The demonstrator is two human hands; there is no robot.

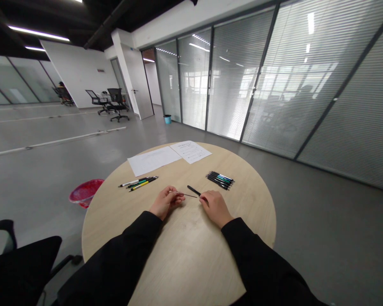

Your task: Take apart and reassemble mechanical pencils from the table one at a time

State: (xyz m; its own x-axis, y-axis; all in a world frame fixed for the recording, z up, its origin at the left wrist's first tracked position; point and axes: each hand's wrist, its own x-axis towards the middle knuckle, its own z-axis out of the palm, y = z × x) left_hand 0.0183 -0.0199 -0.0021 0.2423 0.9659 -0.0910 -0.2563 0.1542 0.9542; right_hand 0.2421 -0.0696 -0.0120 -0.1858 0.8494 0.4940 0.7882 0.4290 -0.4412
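Note:
Over the middle of the round wooden table (191,238), my left hand (168,201) pinches a thin dark pen refill (190,195) that points right. My right hand (214,205) is closed round the lower end of a black pen barrel (194,190), which slants up to the left. The refill's tip is near the barrel and my right fingertips. Beyond my left hand lie several loose pens (139,183), white, green and yellow among them. A row of several dark and green pens (220,179) lies beyond my right hand.
Two printed paper sheets (155,160) lie at the table's far edge. A red basin (85,192) stands on the floor left of the table, with a black chair (25,267) nearer. Glass partitions (236,76) run behind.

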